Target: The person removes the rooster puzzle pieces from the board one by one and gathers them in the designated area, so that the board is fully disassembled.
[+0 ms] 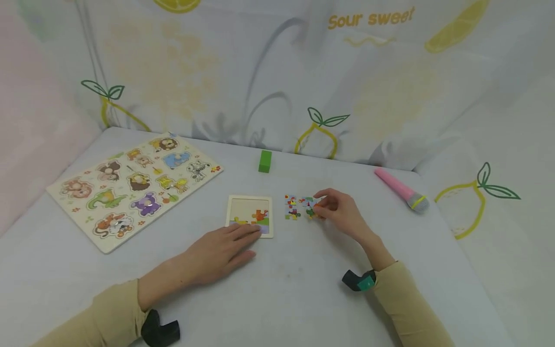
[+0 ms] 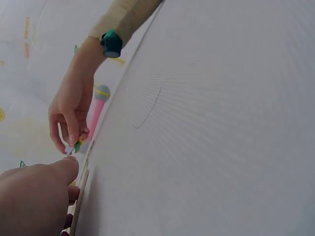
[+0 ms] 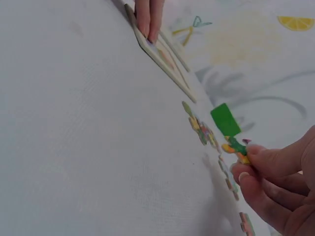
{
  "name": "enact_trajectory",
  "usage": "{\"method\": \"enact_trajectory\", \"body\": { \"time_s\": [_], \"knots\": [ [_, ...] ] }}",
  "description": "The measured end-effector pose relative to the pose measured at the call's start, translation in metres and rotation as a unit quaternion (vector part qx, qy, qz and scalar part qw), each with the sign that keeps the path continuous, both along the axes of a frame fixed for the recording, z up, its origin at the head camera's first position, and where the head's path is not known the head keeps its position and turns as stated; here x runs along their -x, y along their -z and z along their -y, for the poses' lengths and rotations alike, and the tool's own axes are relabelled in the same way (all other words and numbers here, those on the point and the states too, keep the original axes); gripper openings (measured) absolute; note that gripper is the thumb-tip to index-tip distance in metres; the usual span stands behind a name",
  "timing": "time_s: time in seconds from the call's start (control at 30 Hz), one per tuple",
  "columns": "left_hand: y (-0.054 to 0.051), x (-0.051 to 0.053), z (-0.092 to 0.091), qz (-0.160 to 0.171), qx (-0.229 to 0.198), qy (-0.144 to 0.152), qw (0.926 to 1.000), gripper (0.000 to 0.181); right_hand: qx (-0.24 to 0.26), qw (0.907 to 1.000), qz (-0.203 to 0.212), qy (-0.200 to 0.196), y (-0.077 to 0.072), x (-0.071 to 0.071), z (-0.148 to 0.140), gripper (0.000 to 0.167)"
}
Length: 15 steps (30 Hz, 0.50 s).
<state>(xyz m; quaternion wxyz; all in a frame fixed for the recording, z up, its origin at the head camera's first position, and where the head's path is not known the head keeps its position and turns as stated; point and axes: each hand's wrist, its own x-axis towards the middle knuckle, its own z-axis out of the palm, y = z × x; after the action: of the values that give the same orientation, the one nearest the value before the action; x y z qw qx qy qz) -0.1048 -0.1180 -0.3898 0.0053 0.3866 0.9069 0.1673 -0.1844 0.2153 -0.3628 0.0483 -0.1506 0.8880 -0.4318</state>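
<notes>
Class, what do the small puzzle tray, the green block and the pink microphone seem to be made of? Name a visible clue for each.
Puzzle tray: probably wood, matte; pale tan rim.
Green block: likely painted wood, possibly plastic; even colour, flat faces, straight edges.
Pink microphone: smooth plastic handle, it seems, from its uniform colour; its grey head could be metal mesh or plastic.

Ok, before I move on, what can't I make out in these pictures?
Lower-left part of the tray: head view, hidden by the left hand.
Full print on the held piece: right wrist view, partly covered by the right hand, and blurred.
Print detail on the loose pieces: head view, too small.
Rest of the left hand: left wrist view, cut off by the left and bottom edges.
</notes>
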Motion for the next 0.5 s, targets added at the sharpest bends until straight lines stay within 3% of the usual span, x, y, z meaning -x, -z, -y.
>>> {"method": "enact_trajectory", "body": {
  "time_s": [0.23, 0.5],
  "knots": [
    [-0.0005, 0.0020, -0.0002, 0.004, -0.010, 0.009, 0.9999, 0.054, -0.026, 0.9994, 0.019, -0.008, -0.0014, 0.0010, 0.0004, 0.026],
    [0.0020, -0.0002, 0.0003, 0.005, -0.010, 0.009, 0.9999, 0.054, -0.088, 0.9952, -0.035, -0.027, 0.0047, -0.0022, 0.0046, 0.023]
  ]
}}
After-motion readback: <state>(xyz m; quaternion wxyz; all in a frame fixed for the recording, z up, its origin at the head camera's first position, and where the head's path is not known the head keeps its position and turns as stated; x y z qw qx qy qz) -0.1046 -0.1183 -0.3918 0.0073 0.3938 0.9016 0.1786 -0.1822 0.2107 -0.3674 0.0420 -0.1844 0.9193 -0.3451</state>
